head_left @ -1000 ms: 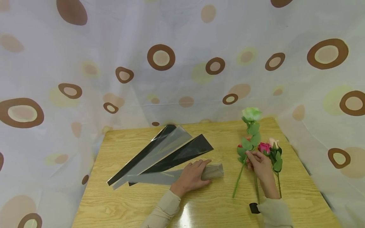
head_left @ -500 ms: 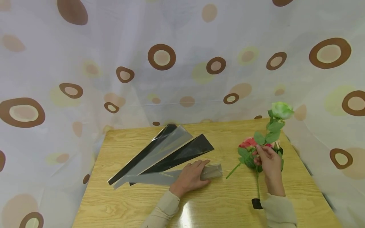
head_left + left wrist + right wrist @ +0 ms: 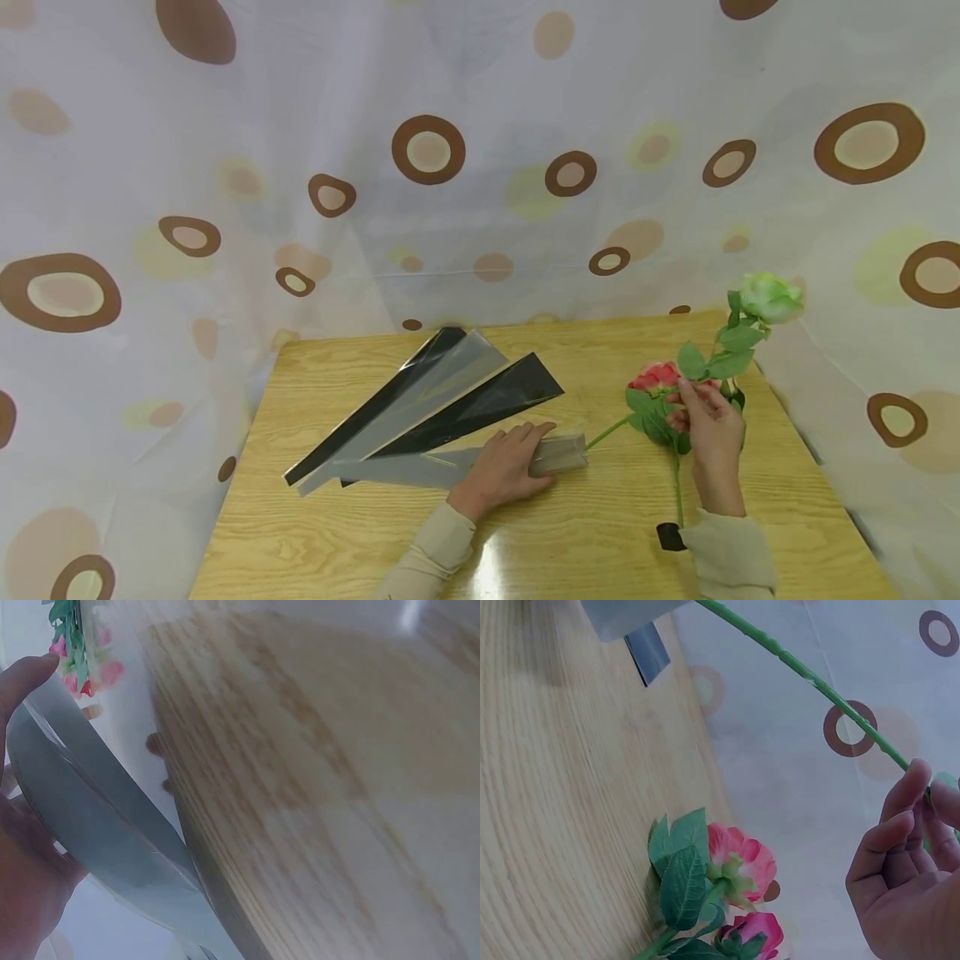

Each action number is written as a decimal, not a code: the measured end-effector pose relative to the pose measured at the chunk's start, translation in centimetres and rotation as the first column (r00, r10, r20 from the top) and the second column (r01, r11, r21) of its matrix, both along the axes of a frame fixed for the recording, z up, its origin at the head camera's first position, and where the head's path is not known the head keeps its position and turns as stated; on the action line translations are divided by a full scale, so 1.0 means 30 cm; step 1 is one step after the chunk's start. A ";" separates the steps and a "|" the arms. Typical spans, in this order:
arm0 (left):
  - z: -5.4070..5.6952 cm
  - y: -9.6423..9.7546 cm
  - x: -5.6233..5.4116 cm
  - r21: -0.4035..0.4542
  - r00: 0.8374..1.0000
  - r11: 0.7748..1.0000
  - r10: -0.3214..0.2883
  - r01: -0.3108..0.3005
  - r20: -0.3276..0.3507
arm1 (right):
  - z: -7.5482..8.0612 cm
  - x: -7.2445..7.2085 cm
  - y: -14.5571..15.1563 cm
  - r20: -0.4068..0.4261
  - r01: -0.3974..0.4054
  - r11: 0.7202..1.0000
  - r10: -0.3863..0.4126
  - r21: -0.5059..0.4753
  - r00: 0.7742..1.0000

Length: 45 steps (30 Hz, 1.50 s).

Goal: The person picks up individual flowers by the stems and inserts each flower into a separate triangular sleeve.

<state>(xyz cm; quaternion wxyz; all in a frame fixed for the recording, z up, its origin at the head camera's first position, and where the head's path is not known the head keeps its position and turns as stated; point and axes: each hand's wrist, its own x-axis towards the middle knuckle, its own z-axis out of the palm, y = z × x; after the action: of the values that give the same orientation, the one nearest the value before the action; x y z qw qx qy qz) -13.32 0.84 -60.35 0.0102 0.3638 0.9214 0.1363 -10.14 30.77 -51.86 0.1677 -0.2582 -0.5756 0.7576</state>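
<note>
Right fingers (image 3: 904, 789) pinch a stem (image 3: 784, 655); only head view shows its bloom (image 3: 771, 298).

Long-stemmed artificial rose (image 3: 771, 298), petals pale lime green, leaves mid-green, stem bright green; full-petalled coral-pink artificial flower (image 3: 654, 377), green under the bloom, leaves darker green; smaller magenta-pink artificial bloom (image 3: 757, 934), sepals green; tapered translucent grey plastic sleeve (image 3: 558, 454); second, flat grey see-through plastic sleeve (image 3: 442, 379); two long tapered black plastic sleeves (image 3: 480, 406), finely edged in pale; small square black patch (image 3: 670, 537); plain beige fabric cuffs (image 3: 444, 533); wooden tabletop (image 3: 337, 550), honey-yellow with browner wavy grain; whitish cloth backdrop (image 3: 480, 71), brown rings round pinkish-beige centres, tan and yellow-green blots between
</note>
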 end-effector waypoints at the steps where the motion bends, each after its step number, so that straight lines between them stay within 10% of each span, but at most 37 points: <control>1: 0.001 0.001 0.001 -0.001 1.000 1.000 0.000 0.000 -0.004 | -0.001 -0.001 -0.003 0.009 -0.003 1.000 0.003 0.004 1.000; 24: 0.016 0.042 -0.010 0.121 0.995 0.988 0.088 -0.094 0.054 | -0.073 0.024 -0.133 0.072 -0.201 0.967 0.192 0.154 0.979; 45: 0.033 0.081 -0.003 0.134 0.993 0.984 0.116 -0.116 0.012 | -0.120 0.032 -0.205 -0.090 -0.225 0.969 0.234 0.103 0.968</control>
<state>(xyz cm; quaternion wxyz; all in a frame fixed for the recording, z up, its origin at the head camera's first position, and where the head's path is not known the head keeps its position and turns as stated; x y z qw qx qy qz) -13.39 3.26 -59.36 -0.0202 0.3090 0.9298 0.1992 -9.16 24.63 -55.48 0.1195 -0.1430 -0.6268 0.7566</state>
